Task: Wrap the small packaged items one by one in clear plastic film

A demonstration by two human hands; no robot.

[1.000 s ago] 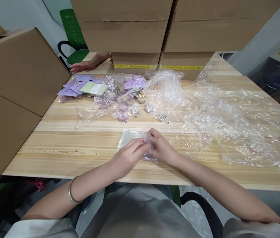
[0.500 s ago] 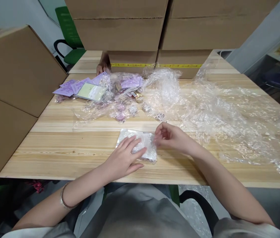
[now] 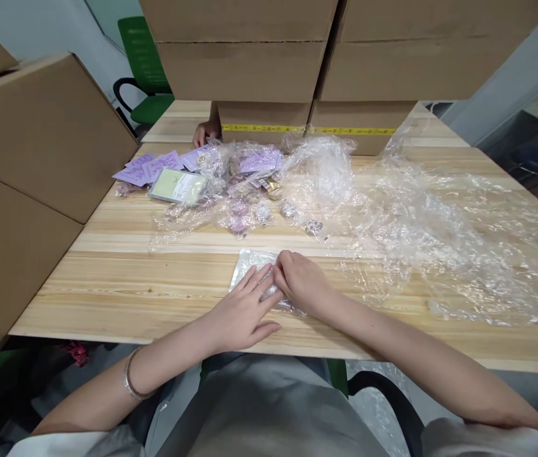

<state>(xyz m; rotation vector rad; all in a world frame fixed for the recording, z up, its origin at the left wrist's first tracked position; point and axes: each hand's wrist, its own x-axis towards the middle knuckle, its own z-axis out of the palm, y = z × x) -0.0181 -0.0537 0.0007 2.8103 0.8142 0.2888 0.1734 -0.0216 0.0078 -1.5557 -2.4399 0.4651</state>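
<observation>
A small clear plastic pouch (image 3: 249, 261) lies flat on the wooden table (image 3: 121, 285) near its front edge. My left hand (image 3: 243, 311) rests on the pouch with its fingers spread flat. My right hand (image 3: 301, 284) presses down on the pouch's right part, fingers curled over it and touching my left fingertips. Most of the pouch is hidden under both hands.
Purple packets (image 3: 148, 167), a pale green packet (image 3: 177, 185) and small wrapped items (image 3: 250, 212) lie further back. Crumpled clear film (image 3: 440, 222) covers the table's right side. Cardboard boxes (image 3: 40, 133) stand left and behind. Another person's hand (image 3: 203, 132) reaches in by the back boxes.
My right hand, lifted beside the pouch half a second ago, has come down onto it. My left hand stayed flat on it. The other person's hand drew back toward the boxes.
</observation>
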